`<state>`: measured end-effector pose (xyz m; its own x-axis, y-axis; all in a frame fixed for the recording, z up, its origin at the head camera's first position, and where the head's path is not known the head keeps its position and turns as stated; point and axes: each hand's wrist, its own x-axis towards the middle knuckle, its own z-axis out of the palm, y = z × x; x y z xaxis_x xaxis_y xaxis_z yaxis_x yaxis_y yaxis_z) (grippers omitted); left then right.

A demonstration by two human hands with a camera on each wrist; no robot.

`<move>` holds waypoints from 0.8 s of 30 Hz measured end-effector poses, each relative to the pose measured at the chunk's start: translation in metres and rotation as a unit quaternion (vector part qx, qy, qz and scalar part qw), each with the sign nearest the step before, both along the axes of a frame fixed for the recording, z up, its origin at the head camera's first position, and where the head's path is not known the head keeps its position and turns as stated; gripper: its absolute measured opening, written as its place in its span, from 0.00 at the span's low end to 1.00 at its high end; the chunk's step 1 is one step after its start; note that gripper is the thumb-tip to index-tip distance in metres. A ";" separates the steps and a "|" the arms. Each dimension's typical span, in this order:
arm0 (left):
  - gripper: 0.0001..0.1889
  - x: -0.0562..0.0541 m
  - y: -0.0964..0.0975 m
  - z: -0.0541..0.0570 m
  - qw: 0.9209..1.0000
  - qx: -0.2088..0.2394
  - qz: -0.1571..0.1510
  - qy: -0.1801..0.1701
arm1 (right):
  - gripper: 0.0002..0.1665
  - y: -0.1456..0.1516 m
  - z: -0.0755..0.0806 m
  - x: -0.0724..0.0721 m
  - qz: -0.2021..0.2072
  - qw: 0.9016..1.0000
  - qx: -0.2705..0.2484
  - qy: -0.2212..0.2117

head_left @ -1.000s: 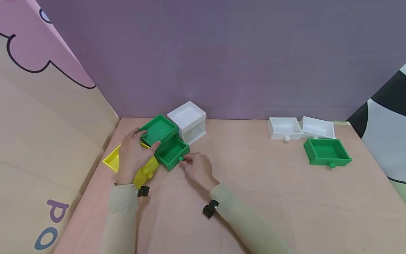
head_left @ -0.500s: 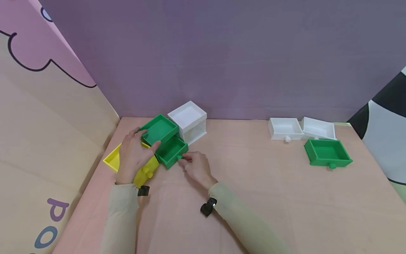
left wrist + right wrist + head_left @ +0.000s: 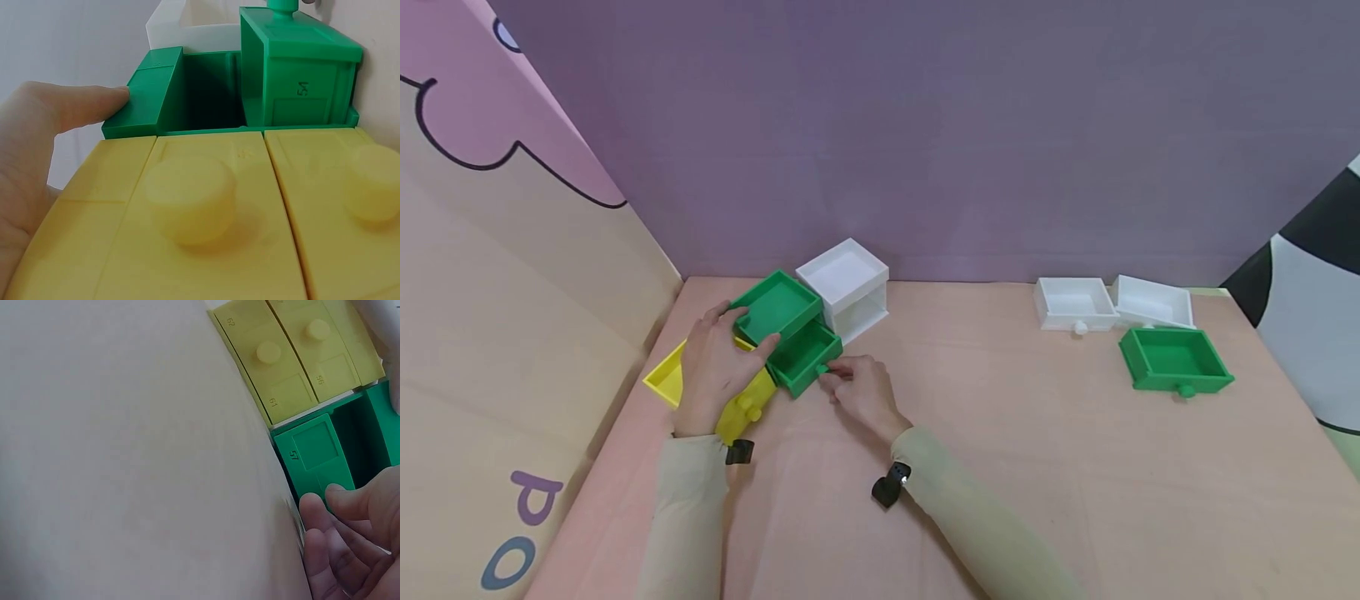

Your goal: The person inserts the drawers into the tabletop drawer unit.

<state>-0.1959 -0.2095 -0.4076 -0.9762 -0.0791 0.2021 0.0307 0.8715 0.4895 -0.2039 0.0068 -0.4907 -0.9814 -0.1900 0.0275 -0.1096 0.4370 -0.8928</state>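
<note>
My right hand (image 3: 863,392) pinches the small knob (image 3: 822,369) of a green drawer (image 3: 805,354); in the right wrist view, the thumb and fingertips cover that knob. The drawer juts partly out of the lower right of a green two-bay cabinet (image 3: 777,306). Beside it, the cabinet's other bay shows dark and hollow in the left wrist view. My left hand (image 3: 715,375) rests over the yellow cabinet (image 3: 748,404), fingers spread at the green cabinet's upper edge. Its thumb (image 3: 87,103) presses the green cabinet's front rail.
A white cabinet (image 3: 844,275) with an open bay stands right behind the green one. Far to the right lie two loose white drawers (image 3: 1075,304) and a loose green drawer (image 3: 1176,360). A grey-purple wall (image 3: 955,142) rises behind the pink tabletop (image 3: 985,358).
The right hand has moved slightly up and left with the green drawer's knob, so the drawer sits a little deeper in the cabinet. The left hand stays in place.
</note>
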 end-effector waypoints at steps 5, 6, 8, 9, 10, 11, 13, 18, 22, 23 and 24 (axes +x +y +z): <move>0.39 0.000 0.001 0.001 1.000 0.002 -0.001 -0.006 | 0.14 -0.002 0.000 -0.001 -0.004 1.000 0.000 0.002; 0.39 0.000 0.000 0.001 1.000 0.002 -0.001 -0.006 | 0.14 -0.003 -0.001 -0.001 -0.003 1.000 -0.002 0.004; 0.39 0.000 0.000 0.001 1.000 0.002 0.001 -0.005 | 0.14 -0.004 -0.001 -0.003 0.003 1.000 -0.013 0.004; 0.39 0.000 0.000 0.001 1.000 0.003 0.000 -0.004 | 0.14 -0.005 -0.002 -0.003 0.005 1.000 -0.017 0.004; 0.39 0.001 0.000 0.001 1.000 0.003 0.001 -0.003 | 0.13 -0.005 -0.002 -0.003 0.007 1.000 -0.021 0.004; 0.39 0.001 0.000 0.001 1.000 0.003 0.001 -0.003 | 0.13 -0.006 -0.003 -0.004 0.008 1.000 -0.024 0.003; 0.39 0.001 -0.001 0.000 1.000 0.004 0.001 -0.001 | 0.13 -0.008 -0.003 -0.005 0.009 1.000 -0.025 0.002; 0.39 -0.001 -0.001 -0.001 1.000 0.002 -0.002 0.008 | 0.13 -0.010 -0.004 -0.009 0.008 1.000 -0.019 0.000; 0.39 -0.002 -0.002 -0.002 1.000 0.001 -0.003 0.012 | 0.14 -0.011 -0.006 -0.010 0.006 0.999 -0.033 -0.010; 0.39 -0.002 -0.002 -0.002 1.000 0.001 -0.003 0.010 | 0.14 -0.011 -0.007 -0.010 0.005 0.999 -0.035 -0.011; 0.39 -0.002 -0.002 -0.002 1.000 0.001 -0.003 0.009 | 0.14 -0.011 -0.008 -0.010 0.004 0.999 -0.038 -0.013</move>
<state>-0.1975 -0.2112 -0.4098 -0.9727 -0.0745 0.2198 0.0441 0.8704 0.4903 -0.2141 -0.0042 -0.4983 -0.9805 -0.1960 0.0156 -0.0882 0.3677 -0.9258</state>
